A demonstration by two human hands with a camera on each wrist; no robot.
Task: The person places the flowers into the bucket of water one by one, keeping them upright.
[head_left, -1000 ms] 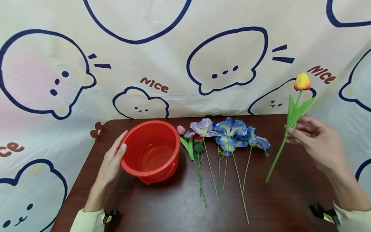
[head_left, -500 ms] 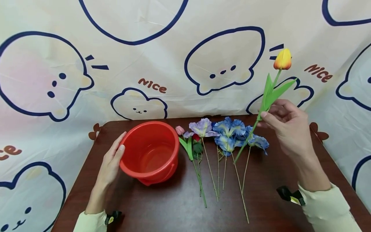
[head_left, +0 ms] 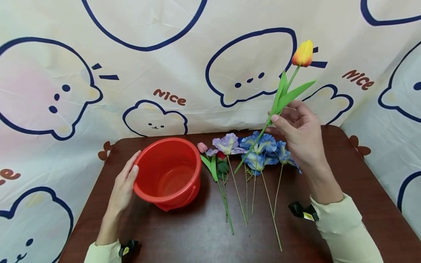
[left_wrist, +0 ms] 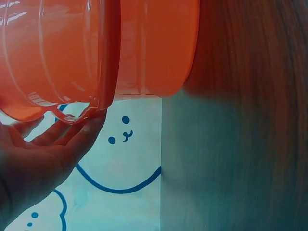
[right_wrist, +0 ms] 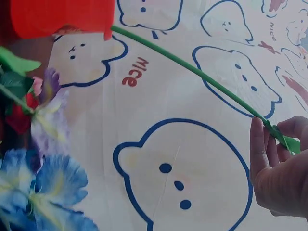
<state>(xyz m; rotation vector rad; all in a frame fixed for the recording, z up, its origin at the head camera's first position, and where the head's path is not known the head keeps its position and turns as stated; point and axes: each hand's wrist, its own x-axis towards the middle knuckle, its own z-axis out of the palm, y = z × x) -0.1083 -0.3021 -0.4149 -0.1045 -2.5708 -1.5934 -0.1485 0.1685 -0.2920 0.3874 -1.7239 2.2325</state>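
A bucket (head_left: 158,168) sits on a table (head_left: 197,244), a person's left hand (head_left: 123,182) at its left rim, flowers (head_left: 258,160) lying in a row to its right. A tulip (head_left: 279,104) in the right hand (head_left: 300,135) slants above them; a cloth (head_left: 197,65) hangs behind.

Red bucket (head_left: 171,157) on brown table (head_left: 184,241); left hand (head_left: 121,188) rests against its left side. To its right lie, in order outward: pink tulip (head_left: 202,147), partly hidden red flower (head_left: 221,156), lilac iris (head_left: 228,144), blue irises (head_left: 260,160). Well right of bucket, right hand (head_left: 300,133) pinches yellow-orange tulip (head_left: 286,95) aloft, bloom up, stem slanting bucketward. Patterned cloth (head_left: 197,65) behind bucket.
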